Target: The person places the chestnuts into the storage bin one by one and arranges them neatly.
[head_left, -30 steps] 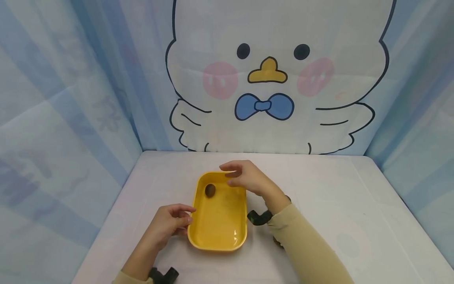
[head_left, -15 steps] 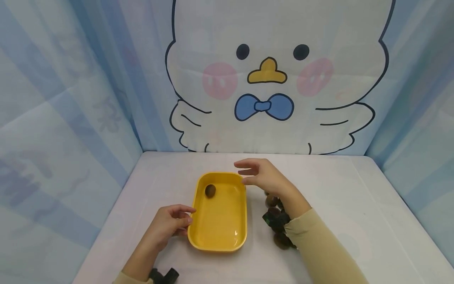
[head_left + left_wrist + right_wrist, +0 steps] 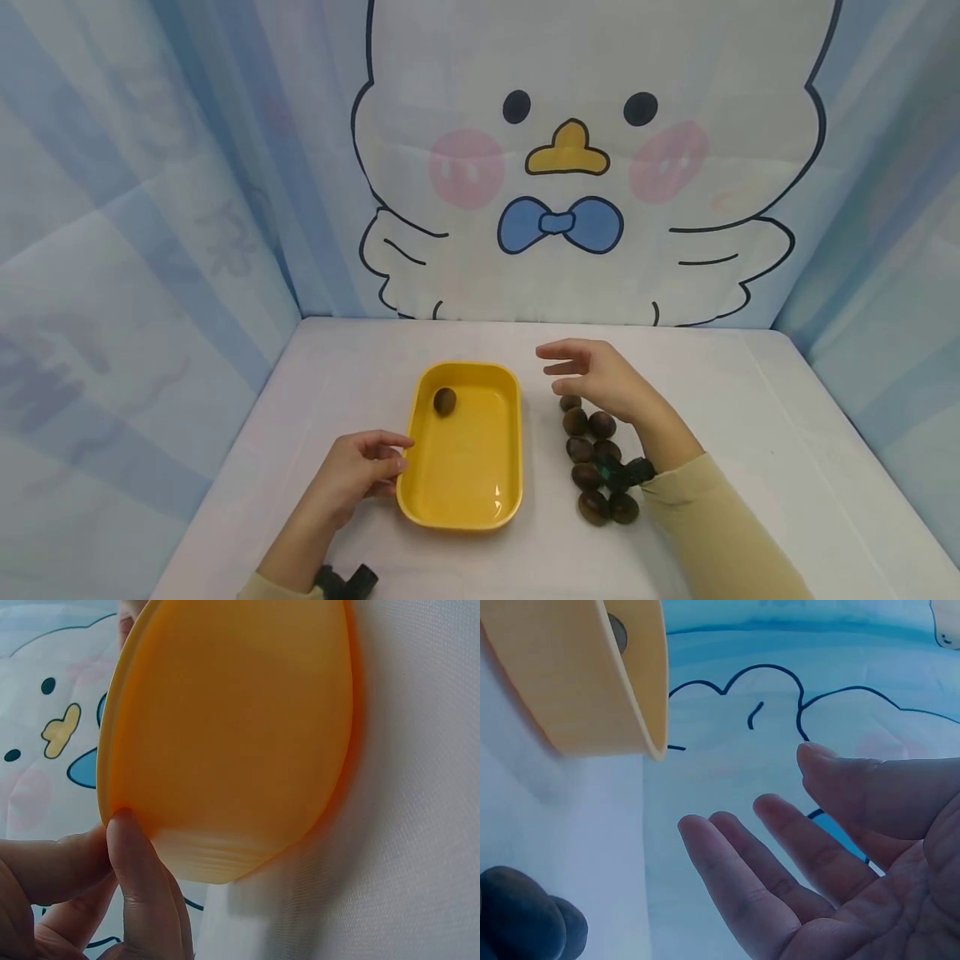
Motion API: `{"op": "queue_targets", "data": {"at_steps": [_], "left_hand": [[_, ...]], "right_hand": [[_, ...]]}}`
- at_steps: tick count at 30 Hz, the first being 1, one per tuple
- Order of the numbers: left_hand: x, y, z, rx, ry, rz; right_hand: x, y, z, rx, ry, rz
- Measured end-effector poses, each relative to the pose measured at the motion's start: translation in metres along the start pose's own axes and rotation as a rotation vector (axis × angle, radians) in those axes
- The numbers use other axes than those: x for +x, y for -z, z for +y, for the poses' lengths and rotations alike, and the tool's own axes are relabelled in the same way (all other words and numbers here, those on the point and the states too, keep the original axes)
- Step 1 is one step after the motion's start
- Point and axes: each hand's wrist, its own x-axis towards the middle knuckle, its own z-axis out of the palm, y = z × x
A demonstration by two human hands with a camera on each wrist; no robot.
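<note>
A yellow tray (image 3: 461, 479) with a raised rim sits on the table, and one round, dark brown, chestnut-like piece (image 3: 445, 402) lies in its far left part. My left hand (image 3: 367, 471) pinches the tray's left rim between thumb and fingers; the left wrist view shows the fingertips (image 3: 124, 832) on the wall right at the rim. To the right of the tray, my right hand (image 3: 600, 375) is raised over the table with fingers spread and nothing in it. Below it, several similar brown pieces (image 3: 593, 507) lie in two rough rows, partly covered by the wrist strap.
The white table (image 3: 750, 442) ends at a cloth backdrop (image 3: 585, 275) with a cartoon bird on it. Blue-striped cloth hangs at both sides. Black camera mounts (image 3: 348, 581) sit on both wrists.
My right hand has moved right, from over the tray to above the brown pieces, uncovering more of them. The left hand, the tray and the piece in it have stayed put.
</note>
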Motion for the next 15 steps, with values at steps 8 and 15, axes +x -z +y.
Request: {"op": "queue_targets", "data": {"at_steps": [8,15], "left_hand": [[-0.001,0.0,0.001,-0.003,-0.01,-0.03],[-0.003,0.001,0.003,0.006,-0.008,-0.02]], "right_hand": [[-0.009,0.015,0.017,-0.022,0.013,0.029],[-0.01,0.023,0.027,-0.04,0.009,0.038]]}}
